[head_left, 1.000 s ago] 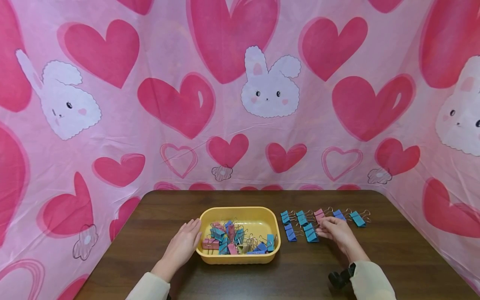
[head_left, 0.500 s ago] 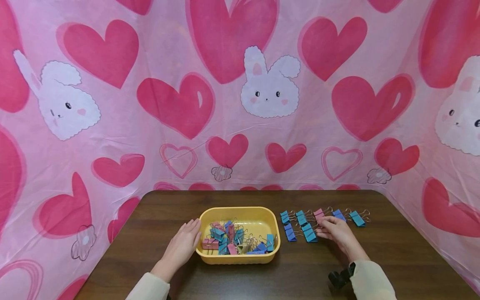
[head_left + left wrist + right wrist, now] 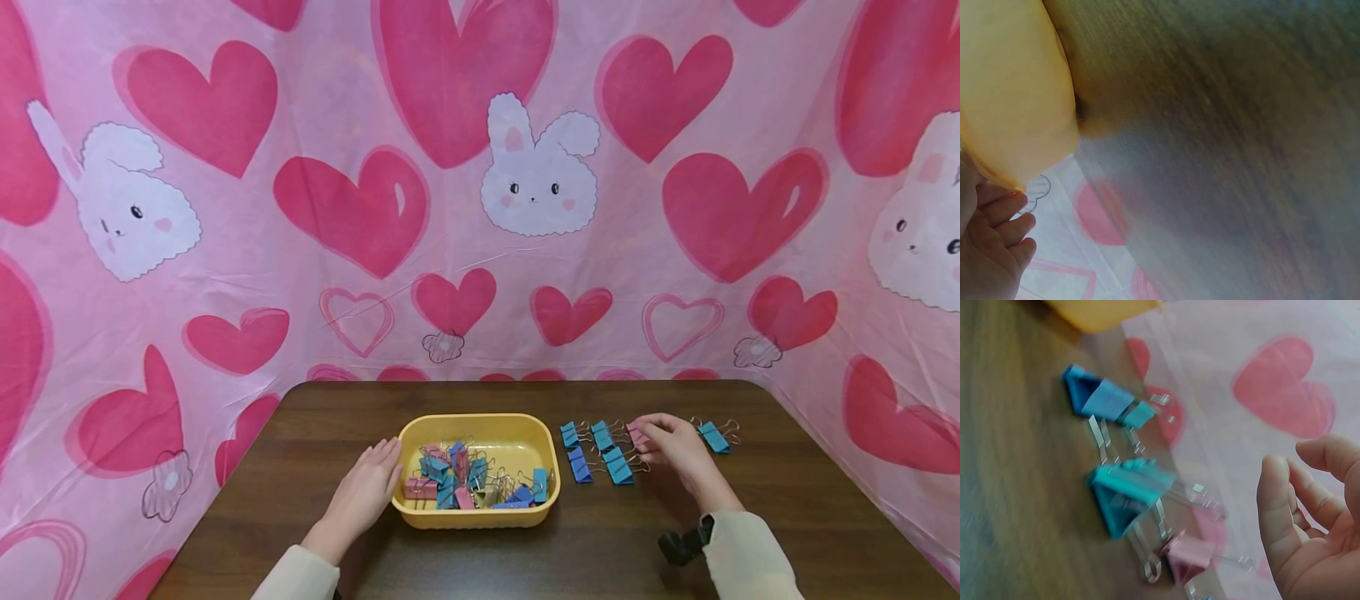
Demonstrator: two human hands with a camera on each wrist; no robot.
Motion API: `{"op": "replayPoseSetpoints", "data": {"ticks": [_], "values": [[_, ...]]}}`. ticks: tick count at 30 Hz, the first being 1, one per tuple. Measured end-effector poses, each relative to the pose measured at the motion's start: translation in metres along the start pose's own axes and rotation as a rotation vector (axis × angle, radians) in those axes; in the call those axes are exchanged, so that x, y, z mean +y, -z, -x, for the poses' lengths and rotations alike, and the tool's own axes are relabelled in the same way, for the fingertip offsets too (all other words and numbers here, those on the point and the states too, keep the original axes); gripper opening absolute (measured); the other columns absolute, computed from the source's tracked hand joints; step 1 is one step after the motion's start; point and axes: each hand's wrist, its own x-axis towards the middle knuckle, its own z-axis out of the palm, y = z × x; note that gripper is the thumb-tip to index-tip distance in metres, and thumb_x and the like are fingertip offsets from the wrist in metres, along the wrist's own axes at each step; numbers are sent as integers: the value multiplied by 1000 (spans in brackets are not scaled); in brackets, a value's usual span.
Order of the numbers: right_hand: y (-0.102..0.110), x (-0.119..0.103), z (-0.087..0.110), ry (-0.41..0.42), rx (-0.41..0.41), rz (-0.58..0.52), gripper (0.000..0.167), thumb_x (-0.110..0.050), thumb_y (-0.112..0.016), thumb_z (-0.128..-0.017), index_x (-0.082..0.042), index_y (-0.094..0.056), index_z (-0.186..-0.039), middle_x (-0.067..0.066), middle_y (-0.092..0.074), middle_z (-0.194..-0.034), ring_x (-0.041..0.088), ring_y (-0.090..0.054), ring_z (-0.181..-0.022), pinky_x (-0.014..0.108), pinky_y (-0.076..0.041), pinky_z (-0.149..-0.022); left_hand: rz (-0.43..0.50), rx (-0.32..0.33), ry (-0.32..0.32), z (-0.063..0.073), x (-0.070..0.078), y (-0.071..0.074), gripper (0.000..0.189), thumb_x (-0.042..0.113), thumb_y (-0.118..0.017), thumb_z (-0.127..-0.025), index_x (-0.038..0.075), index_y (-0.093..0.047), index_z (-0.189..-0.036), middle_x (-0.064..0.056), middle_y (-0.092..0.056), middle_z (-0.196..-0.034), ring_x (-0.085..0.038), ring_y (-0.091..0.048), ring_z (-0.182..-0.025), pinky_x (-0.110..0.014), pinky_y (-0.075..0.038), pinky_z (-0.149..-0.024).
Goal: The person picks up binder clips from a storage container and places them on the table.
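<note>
The left hand (image 3: 366,482) is resting its fingers against the left rim of a yellow tray (image 3: 480,520), gripping no clip. The right hand (image 3: 678,454) is hovering over the laid-out clips, its thumb and forefinger standing apart with nothing between them; the right wrist view is showing it clear of the pink clip (image 3: 1190,557).

On the dark wooden table (image 3: 540,567), just right of the tray, binder clips are lying in two rows. The nearer row is showing a blue clip (image 3: 580,465) and a teal clip (image 3: 618,466); the farther row is showing two teal ones, the pink one and, beyond the right hand, another teal clip (image 3: 715,437). Inside the tray, a jumbled heap (image 3: 447,493) of pink, teal and blue clips is sitting. A pink heart-printed cloth (image 3: 457,217) is hanging behind the table.
</note>
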Motion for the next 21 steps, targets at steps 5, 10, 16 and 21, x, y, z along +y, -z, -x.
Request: {"op": "replayPoseSetpoints", "data": {"ticks": [5, 10, 16, 21], "values": [[-10, -17, 1, 61, -40, -24, 41, -19, -58, -92, 13, -49, -114, 6, -59, -81, 18, -60, -67, 28, -55, -60, -3, 6, -8, 0, 0, 0, 44, 20, -57, -91, -5, -52, -127, -19, -49, -131, -33, -41, -124, -46, -27, -105], [-23, -33, 4, 102, -100, -22, 37, -17, -58, -92, 12, -50, -114, 6, -57, -83, 19, -62, -68, 34, -56, -64, -9, 26, -22, 0, 0, -1, 43, 18, -58, -90, -6, -53, -125, -19, -50, -130, -34, -42, -123, -46, -28, -104], [-41, -46, 5, 148, -167, 19, 37, -19, -58, -92, 9, -51, -115, 9, -57, -88, 22, -61, -72, 39, -55, -67, -7, 21, -16, 1, 0, 0, 43, 19, -58, -90, -5, -53, -126, -19, -50, -130, -33, -42, -123, -45, -27, -105], [-59, -54, 5, 175, -218, 20, 34, -17, -60, -91, 8, -53, -112, 12, -57, -87, 27, -61, -74, 35, -56, -64, 2, 8, -4, 1, 1, 1, 44, 19, -58, -91, -5, -52, -126, -19, -49, -131, -33, -41, -124, -46, -27, -105]]}}
